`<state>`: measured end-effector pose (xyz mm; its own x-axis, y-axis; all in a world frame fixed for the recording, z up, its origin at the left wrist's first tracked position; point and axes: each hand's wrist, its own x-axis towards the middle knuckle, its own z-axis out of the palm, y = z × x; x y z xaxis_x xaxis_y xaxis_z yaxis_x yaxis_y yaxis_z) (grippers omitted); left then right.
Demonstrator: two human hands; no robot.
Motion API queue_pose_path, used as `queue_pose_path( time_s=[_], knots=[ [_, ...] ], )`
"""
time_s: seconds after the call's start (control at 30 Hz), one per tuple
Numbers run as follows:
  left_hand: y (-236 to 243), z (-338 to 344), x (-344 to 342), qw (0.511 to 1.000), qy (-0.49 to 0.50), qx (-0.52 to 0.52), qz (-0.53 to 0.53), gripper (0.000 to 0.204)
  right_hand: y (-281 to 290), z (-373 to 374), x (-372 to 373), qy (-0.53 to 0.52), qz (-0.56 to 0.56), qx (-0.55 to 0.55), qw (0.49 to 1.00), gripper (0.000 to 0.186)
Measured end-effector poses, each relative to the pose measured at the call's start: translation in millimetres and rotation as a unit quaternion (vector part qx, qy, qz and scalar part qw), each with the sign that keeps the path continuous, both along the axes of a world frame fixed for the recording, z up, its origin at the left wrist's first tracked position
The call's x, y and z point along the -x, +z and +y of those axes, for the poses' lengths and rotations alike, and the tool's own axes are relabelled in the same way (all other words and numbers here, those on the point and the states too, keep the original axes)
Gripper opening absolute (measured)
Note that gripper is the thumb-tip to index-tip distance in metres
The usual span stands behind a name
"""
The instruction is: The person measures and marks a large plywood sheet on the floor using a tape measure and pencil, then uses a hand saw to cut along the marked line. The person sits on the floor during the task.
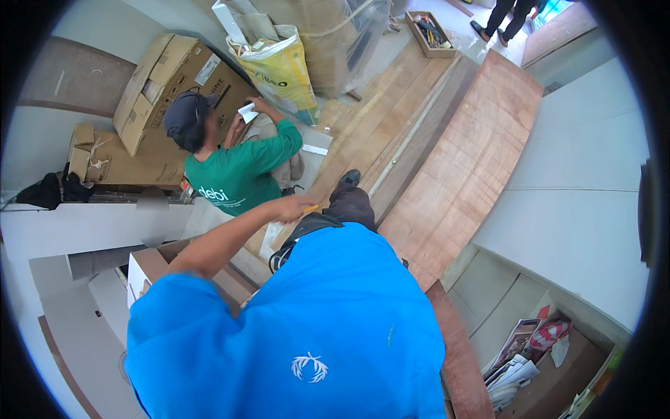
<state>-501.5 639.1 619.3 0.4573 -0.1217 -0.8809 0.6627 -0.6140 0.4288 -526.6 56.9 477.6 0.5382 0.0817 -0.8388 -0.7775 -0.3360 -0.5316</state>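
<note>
My left arm reaches across from the left of the head view. My left hand (289, 208) is closed round a small yellow stick-like thing (311, 208), with only its end showing beyond the fingers; its exact kind is unclear. The hand is in front of my waist, above the wooden floor strips (377, 105) and beside my dark-trousered leg (351, 204). My right hand does not show. To my right lies a long reddish plywood board (467, 167), running from near my side to the far right.
A person in a green shirt (241, 171) crouches close by on the left, holding a white piece (248, 113). Behind are large cardboard boxes (174, 98), a yellow sack (279, 73) and a wooden tool box (430, 35). Another person's legs (508, 19) stand far off. Magazines (515, 342) lie lower right.
</note>
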Motion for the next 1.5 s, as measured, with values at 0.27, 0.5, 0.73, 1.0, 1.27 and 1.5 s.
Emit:
queue_pose_path(
  time_s=[0.27, 0.5, 0.73, 1.0, 1.27, 1.5],
  knots=[
    [59.7, 8.3, 60.3, 0.904, 0.342, 0.252, 0.050, 0.064, 10.2, 45.9, -47.9, 0.054, -0.079, 0.002, 0.995, 0.032],
    [46.3, 11.8, -24.1, 0.951, 0.158, 0.247, 0.101, 0.060, 12.1, 54.6, -37.9, 0.025, -0.101, 0.009, 0.995, 0.030],
    [-66.3, -4.6, -87.7, 0.908, -0.362, 0.089, -0.194, 0.063, 10.6, 60.8, -26.4, -0.015, -0.109, 0.010, 0.994, 0.029],
    [-22.3, -42.9, -141.8, 0.901, -0.376, -0.034, -0.213, 0.061, 9.7, 60.2, -3.3, -0.092, -0.094, 0.037, 0.991, 0.028],
    [38.0, 73.4, -213.7, 0.944, -0.155, 0.172, 0.235, 0.073, -17.0, 103.8, 32.0, -0.141, -0.042, 0.076, 0.986, 0.028],
    [20.5, 70.0, -350.9, 0.933, -0.206, 0.144, 0.259, 0.075, -71.0, 188.3, 105.9, -0.211, -0.113, 0.125, 0.963, 0.028]
  ],
)
